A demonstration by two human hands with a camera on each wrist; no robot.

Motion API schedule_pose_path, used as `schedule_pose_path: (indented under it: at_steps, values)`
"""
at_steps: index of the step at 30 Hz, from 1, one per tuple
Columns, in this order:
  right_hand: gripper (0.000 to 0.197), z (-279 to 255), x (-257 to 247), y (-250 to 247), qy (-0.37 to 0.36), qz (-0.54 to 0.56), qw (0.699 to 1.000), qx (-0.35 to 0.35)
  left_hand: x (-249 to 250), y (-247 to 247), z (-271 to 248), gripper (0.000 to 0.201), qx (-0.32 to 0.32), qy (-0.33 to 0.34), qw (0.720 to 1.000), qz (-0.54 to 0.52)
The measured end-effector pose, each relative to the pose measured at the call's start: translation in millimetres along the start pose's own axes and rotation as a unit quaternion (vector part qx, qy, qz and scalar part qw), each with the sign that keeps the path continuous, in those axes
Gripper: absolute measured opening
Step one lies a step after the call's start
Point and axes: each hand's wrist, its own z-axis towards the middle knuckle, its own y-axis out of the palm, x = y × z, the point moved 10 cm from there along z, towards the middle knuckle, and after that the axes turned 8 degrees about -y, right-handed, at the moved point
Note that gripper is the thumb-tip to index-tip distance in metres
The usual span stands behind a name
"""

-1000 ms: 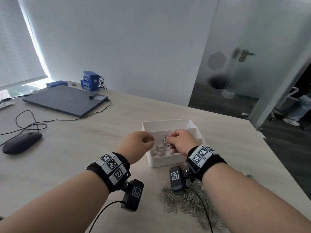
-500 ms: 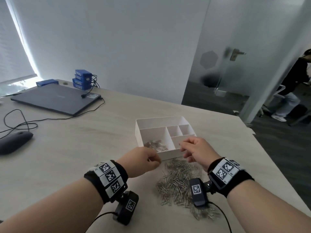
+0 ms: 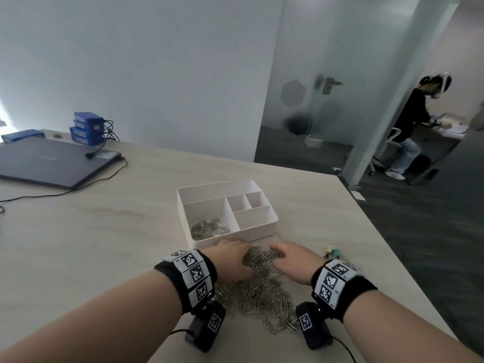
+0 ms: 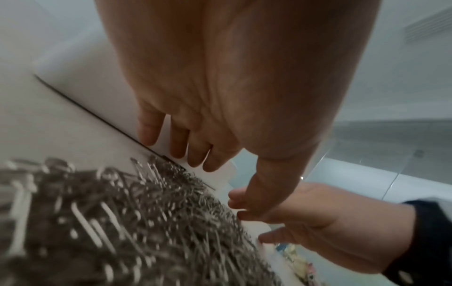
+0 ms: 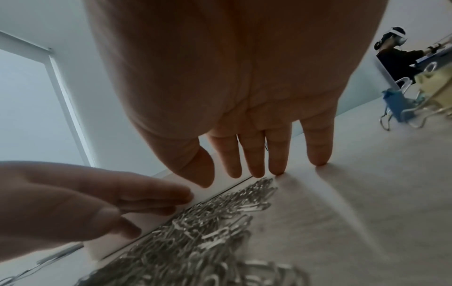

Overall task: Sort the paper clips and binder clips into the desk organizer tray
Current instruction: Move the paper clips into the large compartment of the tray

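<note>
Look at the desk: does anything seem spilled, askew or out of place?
Yes. A loose heap of paper clips sprawls on the table before the organizer tray, unsorted; only one compartment holds clips.

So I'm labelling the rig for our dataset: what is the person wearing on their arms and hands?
Bare forearms, no sleeves or gloves. Each wrist has a black band carrying white square tiles printed with black pixel-pattern markers. Under each wrist hangs a small black camera block, also marked, with a thin black cable trailing back. The right band matches.
</note>
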Motion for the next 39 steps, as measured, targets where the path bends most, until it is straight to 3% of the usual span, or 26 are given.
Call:
schedule_pose_path:
  at_steps: [5, 7, 10, 13, 16, 21, 26, 30, 35, 39]
  values:
    - [0.047, -7, -13, 7, -0.039, -0.004, 0.999, -0.005, 3, 14, 6, 0.086, -0.001, -0.024, 1.000, 0.015]
    - [0.048, -11, -15, 9, -0.050, 0.002, 0.999, -0.015, 3, 12, 3, 0.079, 0.004, -0.014, 1.000, 0.008]
    - [0.052, -13, -13, 10, -0.056, 0.016, 0.998, -0.029, 0, 5, -6, 0.049, 0.002, 0.006, 1.000, -0.017]
    - [0.049, -10, -5, 4, -0.049, 0.043, 0.998, 0.000, -9, -7, -14, 0.035, 0.020, 0.002, 0.999, -0.042]
    - [0.046, -4, 1, -2, -0.032, 0.042, 0.998, 0.024, -21, -15, -16, 0.042, 0.045, -0.025, 0.997, -0.052]
    - [0.064, 4, -20, 12, -0.046, 0.017, 0.999, -0.022, -18, -5, -21, 0.063, 0.009, -0.029, 0.999, -0.039]
    - [0.064, 8, -46, 23, -0.079, -0.023, 0.994, -0.070, -16, -5, -27, 0.056, -0.006, -0.020, 0.999, -0.050]
    - [0.058, -2, -56, 27, -0.128, 0.032, 0.987, -0.087, -23, -4, -32, 0.043, -0.016, -0.002, 0.997, -0.076]
    - [0.055, -8, -33, 6, -0.100, -0.008, 0.994, -0.042, -33, -9, -29, 0.077, 0.009, 0.008, 1.000, -0.024]
    - [0.102, -11, -10, 12, -0.045, -0.077, 0.992, -0.084, -24, 2, -24, 0.113, -0.027, 0.014, 0.998, 0.055]
